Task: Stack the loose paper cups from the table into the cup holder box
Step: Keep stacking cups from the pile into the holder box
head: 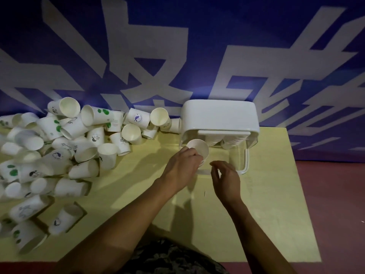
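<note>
Behind your yellow worktop (138, 194) hangs a blue backdrop (197, 26) with huge pale characters, cropped too tightly to read. Printed marks show on many of the loose paper cups (59, 147): green dots, small line drawings, and a round purple emblem with a ring of lettering too small to make out. These cups lie heaped along the worktop's left edge and far-left corner, most tipped on their sides with mouths pointing every which way, a few standing upright. Your left hand (182, 168) grips one white cup (198, 150) by its lower wall, fingers curled round it; the cup's long axis tilts so its open mouth faces up and toward you, and it sits at the near-left of the cup holder box (220, 115). That box stands at the worktop's far edge toward the right corner, a white rounded lid above a clear body with a white-rimmed front. Stacked cups (231, 142) show dimly inside under the lid. Your right hand (226, 179) hovers just beside the box's near rim, fingers loosely bent, holding nothing, close to the left hand but not touching it.
</note>
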Available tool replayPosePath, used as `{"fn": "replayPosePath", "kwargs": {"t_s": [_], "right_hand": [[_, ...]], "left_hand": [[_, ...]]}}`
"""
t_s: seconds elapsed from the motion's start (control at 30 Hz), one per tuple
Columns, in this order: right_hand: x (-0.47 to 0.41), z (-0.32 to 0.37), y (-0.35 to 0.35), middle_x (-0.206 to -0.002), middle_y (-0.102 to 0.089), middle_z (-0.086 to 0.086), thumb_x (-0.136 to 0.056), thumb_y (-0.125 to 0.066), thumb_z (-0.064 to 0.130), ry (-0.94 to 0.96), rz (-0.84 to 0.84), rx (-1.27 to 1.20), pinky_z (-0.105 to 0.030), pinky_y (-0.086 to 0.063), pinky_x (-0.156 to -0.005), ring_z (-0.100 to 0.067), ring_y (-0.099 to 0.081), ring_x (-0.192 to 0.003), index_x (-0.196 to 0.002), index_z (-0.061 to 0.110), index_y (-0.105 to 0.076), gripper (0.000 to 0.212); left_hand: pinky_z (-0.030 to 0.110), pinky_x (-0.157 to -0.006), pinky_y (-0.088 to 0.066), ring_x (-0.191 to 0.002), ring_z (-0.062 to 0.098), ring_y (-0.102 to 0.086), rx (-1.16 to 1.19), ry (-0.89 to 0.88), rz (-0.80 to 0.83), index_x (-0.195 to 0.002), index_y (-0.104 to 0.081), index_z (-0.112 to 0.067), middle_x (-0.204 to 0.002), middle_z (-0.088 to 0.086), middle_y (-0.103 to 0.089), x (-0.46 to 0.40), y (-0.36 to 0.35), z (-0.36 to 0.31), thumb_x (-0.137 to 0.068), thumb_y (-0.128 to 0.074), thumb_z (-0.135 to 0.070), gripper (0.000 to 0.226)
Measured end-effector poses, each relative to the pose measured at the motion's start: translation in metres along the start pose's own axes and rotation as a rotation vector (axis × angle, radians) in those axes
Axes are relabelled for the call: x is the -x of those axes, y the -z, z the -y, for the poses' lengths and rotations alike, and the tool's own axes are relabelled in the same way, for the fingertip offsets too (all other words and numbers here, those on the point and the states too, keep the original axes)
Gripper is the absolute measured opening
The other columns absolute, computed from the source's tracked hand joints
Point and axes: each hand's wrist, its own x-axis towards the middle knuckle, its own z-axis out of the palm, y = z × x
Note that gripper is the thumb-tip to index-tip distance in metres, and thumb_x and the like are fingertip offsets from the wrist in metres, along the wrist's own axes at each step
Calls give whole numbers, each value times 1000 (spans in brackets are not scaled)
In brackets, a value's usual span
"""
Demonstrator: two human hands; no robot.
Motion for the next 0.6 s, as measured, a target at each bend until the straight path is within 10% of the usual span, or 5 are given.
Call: {"fn": "replayPosePath", "kwargs": {"t_s": [0.17,0.6], "right_hand": [[1,-17,10,-99,-72,2,-91,-60,12,18,103,28,-32,-53,-69,-19,-63,-89,-101,16,-71,16],[-1,30,-44,-88,-69,0,-92,-59,25,174,417,-41,-36,-51,-64,-19,-63,-75,-93,19,-70,12]], "left_hand": [[24,-86,-41,-109,19,-50,-88,73,139,-119,-63,-21,-119,-1,-60,-15,-37,6,-91,-56,-9,31],[24,-70,-45,-83,10,-58,263,492,-307,-97,-69,-20,-94,-7,-66,44,-21,62,-90,-59,-21,12]]}}
